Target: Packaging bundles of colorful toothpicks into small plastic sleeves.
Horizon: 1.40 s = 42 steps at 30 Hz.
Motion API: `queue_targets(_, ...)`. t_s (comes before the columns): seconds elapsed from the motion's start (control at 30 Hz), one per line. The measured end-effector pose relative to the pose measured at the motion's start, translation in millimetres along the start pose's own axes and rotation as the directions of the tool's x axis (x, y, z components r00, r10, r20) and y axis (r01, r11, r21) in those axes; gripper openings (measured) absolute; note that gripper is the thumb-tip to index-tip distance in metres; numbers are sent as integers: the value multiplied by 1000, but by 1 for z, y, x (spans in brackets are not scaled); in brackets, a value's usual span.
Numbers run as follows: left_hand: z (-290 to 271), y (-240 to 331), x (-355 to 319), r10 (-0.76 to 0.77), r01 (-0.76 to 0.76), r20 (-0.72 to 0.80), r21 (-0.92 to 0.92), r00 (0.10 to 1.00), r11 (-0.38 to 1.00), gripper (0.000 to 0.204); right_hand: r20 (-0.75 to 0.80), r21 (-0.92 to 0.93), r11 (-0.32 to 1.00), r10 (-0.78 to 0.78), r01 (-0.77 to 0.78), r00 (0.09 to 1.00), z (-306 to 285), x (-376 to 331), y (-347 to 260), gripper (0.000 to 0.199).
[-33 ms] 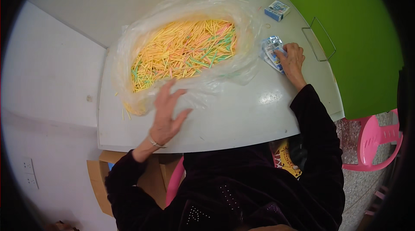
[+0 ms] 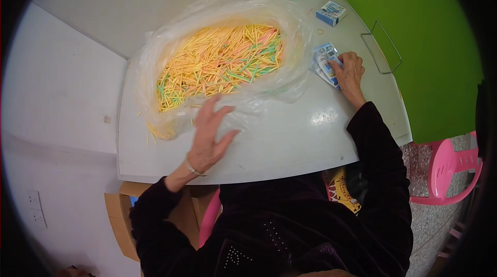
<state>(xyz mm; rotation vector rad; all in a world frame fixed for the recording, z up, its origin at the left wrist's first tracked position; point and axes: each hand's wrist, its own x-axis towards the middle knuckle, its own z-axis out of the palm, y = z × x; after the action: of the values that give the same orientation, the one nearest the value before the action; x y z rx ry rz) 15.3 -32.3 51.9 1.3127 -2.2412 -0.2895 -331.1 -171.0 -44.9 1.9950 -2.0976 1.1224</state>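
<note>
A big clear plastic bag (image 2: 297, 64) lies spread open on the table, full of short thin sticks (image 2: 217, 62), mostly yellow with some pink and green. My left hand (image 2: 208, 134) is just in front of the bag's near edge, its fingers apart and nothing in them. Whether its fingertips touch the plastic, I cannot tell. On the right, several flat blue-and-white packets (image 2: 325, 59) lie overlapping. My right hand (image 2: 351, 75) rests over them, its curled fingers and thumb closed on the edge of the upper packet.
A small blue-and-white box (image 2: 331, 13) stands at the far right of the white table (image 2: 279, 142). A wire stand (image 2: 382, 49) is at the right edge by a green panel (image 2: 419, 54). Loose sticks lie left of the bag. A cardboard box (image 2: 121, 220) and a pink chair (image 2: 442, 173) are below.
My left hand has shifted slightly to the right along the bag's near edge. My right hand stays at the packets.
</note>
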Motion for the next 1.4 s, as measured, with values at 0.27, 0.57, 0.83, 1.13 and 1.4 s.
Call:
queue_targets(0.27,54,19,73,126,-128,-24,-142,992,982,47,-190,83,989,-104,122,976,-18,6,-2,13)
queue_targets(0.57,56,12,127,-86,97,46,-525,995,846,26,27,464,835,-347,295,938,-59,-27,-104,16)
queue_targets(0.83,60,-6,96,-93,54,-59,-479,994,876,10,420,747,649,-295,-142,858,-35,-34,-118,12)
queue_targets(1.13,61,-9,92,10,-48,-122,-316,993,948,8,430,754,634,-283,-168,857,-26,-43,-122,16)
queue_targets(1.4,55,-11,99,69,-80,-62,-200,996,977,8,493,742,634,-296,-217,818,-27,-42,-121,25)
